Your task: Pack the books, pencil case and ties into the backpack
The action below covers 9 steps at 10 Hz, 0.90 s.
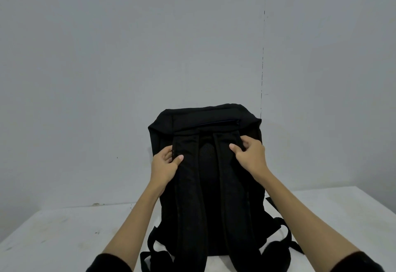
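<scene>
A black backpack (205, 186) stands upright on the white table (64, 235), its back panel and two shoulder straps facing me and its top flap closed. My left hand (166, 164) grips the upper part of the left shoulder strap, thumb across its front. My right hand (249, 154) grips the upper part of the right shoulder strap in the same way. No books, pencil case or ties are in view.
A plain grey wall (192, 47) rises right behind the table. Loose strap ends (285, 239) trail from the bag's base onto the tabletop at both sides. The table's far edge runs just behind the bag.
</scene>
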Each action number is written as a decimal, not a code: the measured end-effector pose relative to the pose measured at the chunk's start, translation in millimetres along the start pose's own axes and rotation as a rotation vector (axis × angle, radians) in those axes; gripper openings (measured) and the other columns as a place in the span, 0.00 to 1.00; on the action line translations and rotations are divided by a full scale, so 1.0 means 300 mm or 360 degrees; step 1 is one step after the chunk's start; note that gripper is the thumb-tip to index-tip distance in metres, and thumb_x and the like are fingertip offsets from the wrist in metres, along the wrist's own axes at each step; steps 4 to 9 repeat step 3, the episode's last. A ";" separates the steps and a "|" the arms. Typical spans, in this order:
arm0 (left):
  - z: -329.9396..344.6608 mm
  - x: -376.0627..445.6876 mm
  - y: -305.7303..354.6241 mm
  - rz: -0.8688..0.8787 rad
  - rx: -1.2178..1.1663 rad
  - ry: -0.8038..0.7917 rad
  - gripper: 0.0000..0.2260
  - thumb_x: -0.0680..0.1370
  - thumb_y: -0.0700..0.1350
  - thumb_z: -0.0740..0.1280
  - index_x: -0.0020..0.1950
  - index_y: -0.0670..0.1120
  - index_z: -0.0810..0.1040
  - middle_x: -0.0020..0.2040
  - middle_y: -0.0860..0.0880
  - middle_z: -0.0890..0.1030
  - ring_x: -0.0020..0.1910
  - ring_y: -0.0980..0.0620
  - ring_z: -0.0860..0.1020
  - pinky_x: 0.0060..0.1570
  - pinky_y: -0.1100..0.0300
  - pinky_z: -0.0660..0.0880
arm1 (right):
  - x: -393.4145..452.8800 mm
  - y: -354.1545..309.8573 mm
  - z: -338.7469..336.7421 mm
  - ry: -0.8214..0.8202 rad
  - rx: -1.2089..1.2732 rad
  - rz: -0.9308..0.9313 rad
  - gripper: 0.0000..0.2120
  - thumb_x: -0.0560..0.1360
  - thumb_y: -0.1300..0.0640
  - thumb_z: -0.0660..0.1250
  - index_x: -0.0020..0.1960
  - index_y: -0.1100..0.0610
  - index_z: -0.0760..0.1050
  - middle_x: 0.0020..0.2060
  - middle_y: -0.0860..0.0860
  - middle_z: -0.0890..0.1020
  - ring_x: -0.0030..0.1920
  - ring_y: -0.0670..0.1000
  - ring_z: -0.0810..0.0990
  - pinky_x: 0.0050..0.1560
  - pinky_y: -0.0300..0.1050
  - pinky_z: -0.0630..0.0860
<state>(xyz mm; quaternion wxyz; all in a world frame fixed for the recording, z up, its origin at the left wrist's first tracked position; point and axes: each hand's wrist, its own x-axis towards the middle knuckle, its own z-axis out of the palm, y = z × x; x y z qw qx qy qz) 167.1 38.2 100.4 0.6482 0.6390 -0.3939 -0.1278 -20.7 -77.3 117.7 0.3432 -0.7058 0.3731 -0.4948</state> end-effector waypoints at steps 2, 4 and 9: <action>-0.019 -0.005 0.050 -0.0020 -0.0081 -0.0073 0.14 0.74 0.42 0.71 0.60 0.46 0.76 0.51 0.49 0.81 0.48 0.57 0.79 0.48 0.66 0.75 | 0.001 -0.024 -0.018 0.0064 0.0017 0.0001 0.13 0.71 0.52 0.73 0.46 0.62 0.79 0.40 0.54 0.82 0.42 0.51 0.80 0.46 0.44 0.77; -0.067 -0.092 -0.011 -0.0102 0.0020 -0.0232 0.14 0.73 0.48 0.73 0.57 0.49 0.76 0.49 0.50 0.81 0.48 0.54 0.80 0.51 0.61 0.76 | -0.086 0.048 -0.043 0.0011 -0.0029 0.0043 0.13 0.68 0.53 0.76 0.41 0.61 0.77 0.33 0.54 0.79 0.35 0.50 0.76 0.39 0.42 0.73; -0.067 -0.092 -0.011 -0.0102 0.0020 -0.0232 0.14 0.73 0.48 0.73 0.57 0.49 0.76 0.49 0.50 0.81 0.48 0.54 0.80 0.51 0.61 0.76 | -0.086 0.048 -0.043 0.0011 -0.0029 0.0043 0.13 0.68 0.53 0.76 0.41 0.61 0.77 0.33 0.54 0.79 0.35 0.50 0.76 0.39 0.42 0.73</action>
